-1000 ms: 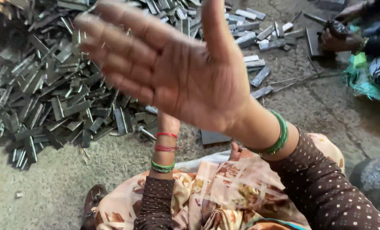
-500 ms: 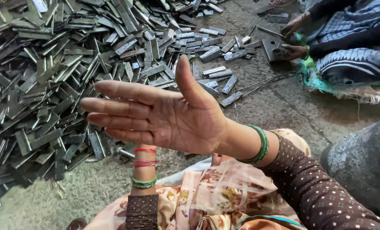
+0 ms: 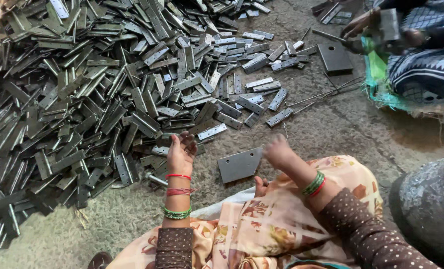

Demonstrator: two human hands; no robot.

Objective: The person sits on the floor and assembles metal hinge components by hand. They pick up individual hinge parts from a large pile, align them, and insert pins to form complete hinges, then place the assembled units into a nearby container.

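The left hand (image 3: 181, 153) is open with bent fingers, right at the edge of a big pile of metal hinges (image 3: 107, 84) on the floor (image 3: 341, 134). The right hand (image 3: 278, 151) looks closed and blurry, just above a flat metal plate (image 3: 239, 165).

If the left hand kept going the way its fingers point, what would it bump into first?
Probably the big heap of flat grey metal hinge pieces. The left hand points up and away from the body, its fingertips already at the heap's near edge. Depth is unclear, so it might pass just above them.
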